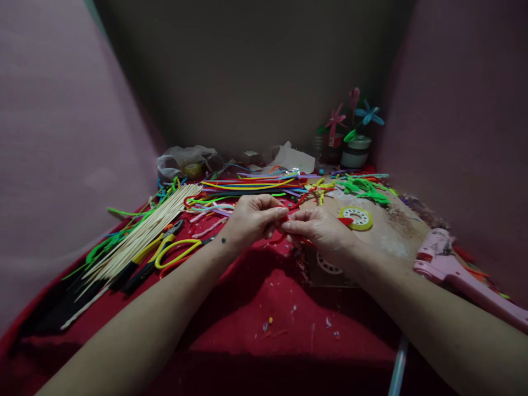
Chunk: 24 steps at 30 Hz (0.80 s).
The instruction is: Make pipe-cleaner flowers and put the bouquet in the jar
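My left hand (251,219) and my right hand (317,228) meet over the middle of a red cloth (264,297). Both pinch a red pipe cleaner (284,220) between fingertips; its ends curl out below and to the upper right. Just behind the hands lies a heap of coloured pipe cleaners (251,186). A roll of tape (357,218) rests to the right of my right hand.
A bundle of wooden skewers (140,234) lies at the left, with yellow-handled scissors (177,250) and pliers (160,245) beside it. Green pipe cleaners (365,190) lie on a brown board (391,231). A pink glue gun (449,264) sits at the right. Pipe-cleaner flowers (355,118) stand in a jar behind.
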Available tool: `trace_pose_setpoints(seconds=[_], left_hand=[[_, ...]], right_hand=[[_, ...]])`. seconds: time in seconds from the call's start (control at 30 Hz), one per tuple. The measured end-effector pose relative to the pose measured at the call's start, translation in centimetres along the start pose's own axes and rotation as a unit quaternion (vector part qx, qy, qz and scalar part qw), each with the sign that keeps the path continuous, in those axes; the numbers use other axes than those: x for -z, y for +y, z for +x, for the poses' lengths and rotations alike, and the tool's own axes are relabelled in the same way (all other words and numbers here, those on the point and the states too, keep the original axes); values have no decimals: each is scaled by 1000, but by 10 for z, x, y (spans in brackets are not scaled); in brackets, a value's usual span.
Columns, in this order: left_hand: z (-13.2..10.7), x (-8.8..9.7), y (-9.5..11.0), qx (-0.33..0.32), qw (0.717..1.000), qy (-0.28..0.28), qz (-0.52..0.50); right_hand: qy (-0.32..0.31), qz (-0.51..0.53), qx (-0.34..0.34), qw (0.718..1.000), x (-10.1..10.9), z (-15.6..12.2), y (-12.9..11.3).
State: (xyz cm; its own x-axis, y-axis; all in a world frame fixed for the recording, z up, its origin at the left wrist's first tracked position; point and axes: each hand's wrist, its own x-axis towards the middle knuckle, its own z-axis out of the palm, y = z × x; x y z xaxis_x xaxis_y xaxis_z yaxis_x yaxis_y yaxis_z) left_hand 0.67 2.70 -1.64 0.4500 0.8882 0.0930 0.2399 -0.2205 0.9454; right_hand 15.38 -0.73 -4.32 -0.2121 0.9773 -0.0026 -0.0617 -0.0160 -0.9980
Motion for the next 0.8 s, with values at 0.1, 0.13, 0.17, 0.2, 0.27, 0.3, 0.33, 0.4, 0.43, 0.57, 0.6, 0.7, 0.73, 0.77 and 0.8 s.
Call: trace_pose_setpoints(seconds=[0.1, 0.13, 0.17, 0.2, 0.27, 0.3, 0.33, 0.4, 0.43, 0.57, 0.6, 0.7, 0.73, 0.77, 0.8], left_hand=[[-3, -6, 0, -78, 987, 93, 109], [-3, -8, 0, -101, 979, 114, 135], [-4, -9, 0, -111, 975, 123, 146], [-4, -9, 1, -107, 977, 120, 141], [-3, -8, 1, -71, 989, 93, 94], [-3, -8, 2, -52, 994, 77, 65], [-2, -7, 2, -37, 997, 62, 39], [-1, -4, 3, -26, 999, 47, -2], [0, -3, 3, -23, 999, 41, -17], [3, 4, 1, 25, 999, -38, -21], [4, 5, 0, 41, 997, -70, 2], [5, 5, -4, 16, 989, -99, 113], [5, 4, -6, -20, 984, -77, 162], [4, 3, -8, -59, 973, -48, 216], [3, 2, -9, -96, 958, -18, 270]], right_hand=[[11, 7, 3, 1000, -2, -1, -1], [15, 12, 5, 1000, -2, -1, -1], [16, 16, 9, 1000, -2, -1, -1], [16, 18, 13, 1000, -3, -1, -2], [15, 12, 20, 1000, -2, 0, -2], [13, 7, 22, 1000, -2, 0, -2], [11, 6, 23, 1000, -1, 0, -2], [10, 23, 22, 999, 1, 1, -1], [12, 43, 20, 999, 2, 2, 0], [36, 123, 12, 992, 6, 5, 3], [42, 127, 14, 991, 7, 6, 3], [70, 105, 20, 992, 7, 7, 6], [82, 94, 22, 992, 6, 7, 7], [94, 85, 24, 992, 6, 7, 7], [103, 79, 26, 991, 6, 7, 8]])
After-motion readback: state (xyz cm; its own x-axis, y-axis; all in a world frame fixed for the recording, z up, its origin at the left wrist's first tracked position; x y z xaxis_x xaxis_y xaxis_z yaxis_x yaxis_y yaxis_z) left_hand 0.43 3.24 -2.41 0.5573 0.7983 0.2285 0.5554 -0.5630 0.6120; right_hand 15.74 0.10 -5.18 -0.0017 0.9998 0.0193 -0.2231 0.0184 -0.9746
